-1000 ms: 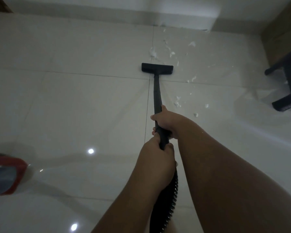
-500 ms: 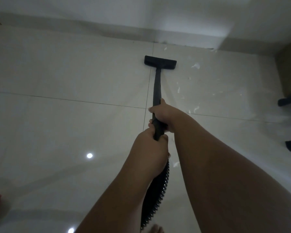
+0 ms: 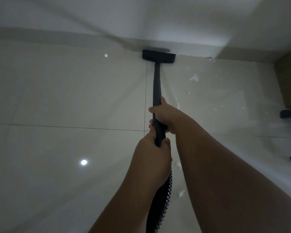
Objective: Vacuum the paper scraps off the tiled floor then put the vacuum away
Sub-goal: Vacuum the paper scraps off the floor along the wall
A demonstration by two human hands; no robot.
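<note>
I log both hands curled fully round the black vacuum wand [image 3: 157, 84]: right hand [image 3: 163, 113] ahead, left hand [image 3: 151, 148] behind it, where the ribbed hose [image 3: 163, 199] joins. At the wand's far end the floor head [image 3: 158, 56] meets the skirting board [image 3: 91, 36]. Paper scraps [image 3: 194, 78] lie scattered on the tiled floor [image 3: 65, 91], right of the wand.

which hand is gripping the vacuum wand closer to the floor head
The right hand. It grips the wand farther forward, nearer the floor head; the left hand holds the rear end, where the ribbed hose joins.
</note>
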